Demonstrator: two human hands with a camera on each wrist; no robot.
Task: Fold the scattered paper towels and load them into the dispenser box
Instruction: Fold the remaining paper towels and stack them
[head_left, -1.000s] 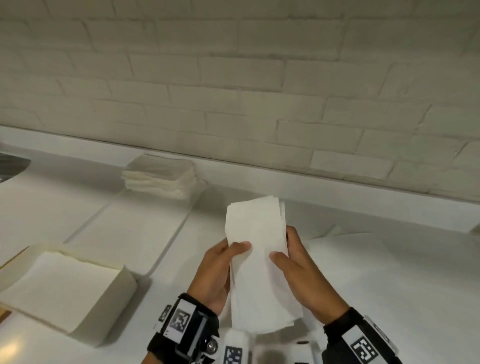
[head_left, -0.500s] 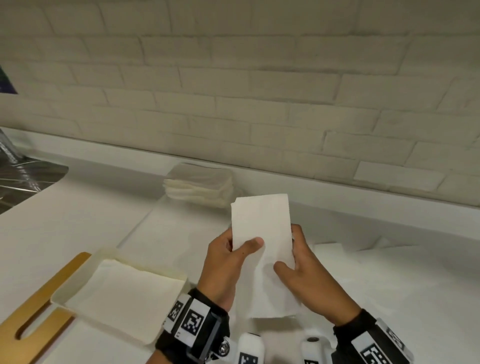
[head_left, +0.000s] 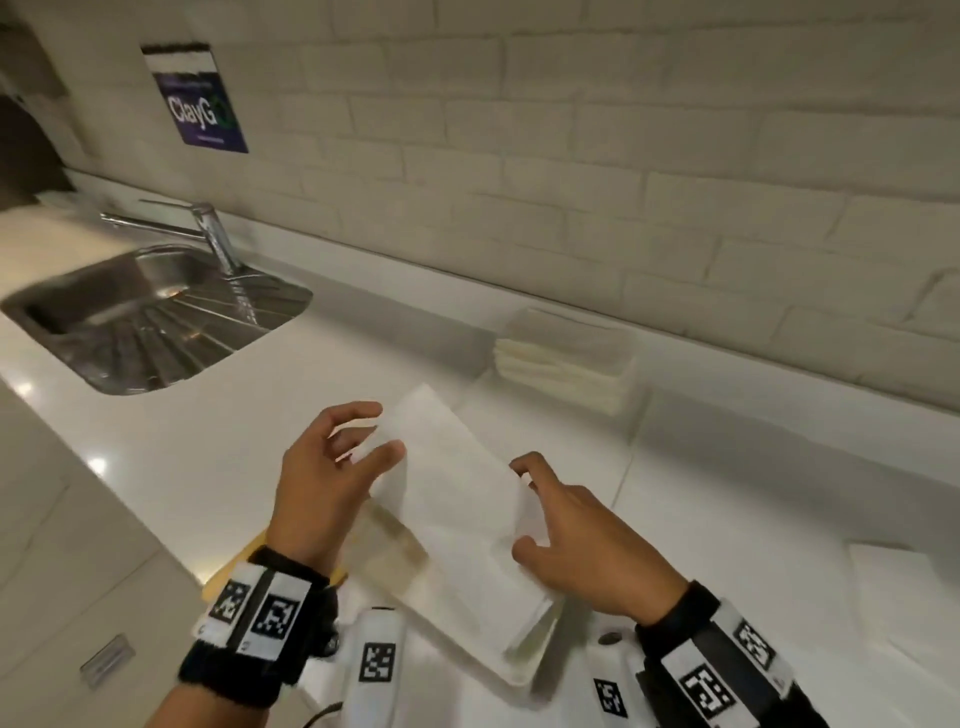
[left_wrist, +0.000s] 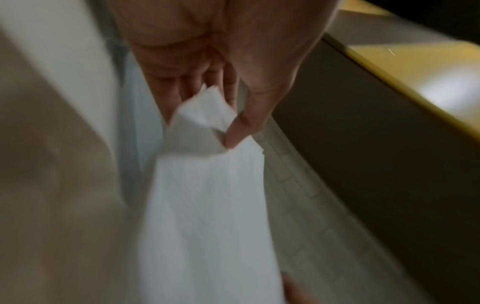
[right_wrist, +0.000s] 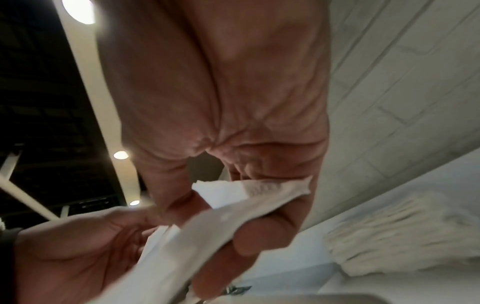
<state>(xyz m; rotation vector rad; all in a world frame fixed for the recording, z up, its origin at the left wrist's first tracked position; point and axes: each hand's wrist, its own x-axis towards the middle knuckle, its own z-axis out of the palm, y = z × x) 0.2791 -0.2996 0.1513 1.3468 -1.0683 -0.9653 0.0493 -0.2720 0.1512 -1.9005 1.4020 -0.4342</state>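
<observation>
Head view: holding a folded white paper towel (head_left: 457, 483) over the shallow cream dispenser box (head_left: 524, 670), left hand (head_left: 327, 499) pinching its far corner, right hand (head_left: 576, 551) pinching the near edge. Risking a skewed landing across the box rim if released unevenly.

Left wrist: blurring badly, yet showing thumb and fingers (left_wrist: 241, 131) pinching a crumpling corner; risking a spoiled fold.

Right wrist: gripping the layered edge (right_wrist: 249, 193) thinly; risking layers slipping and fanning apart.
</observation>
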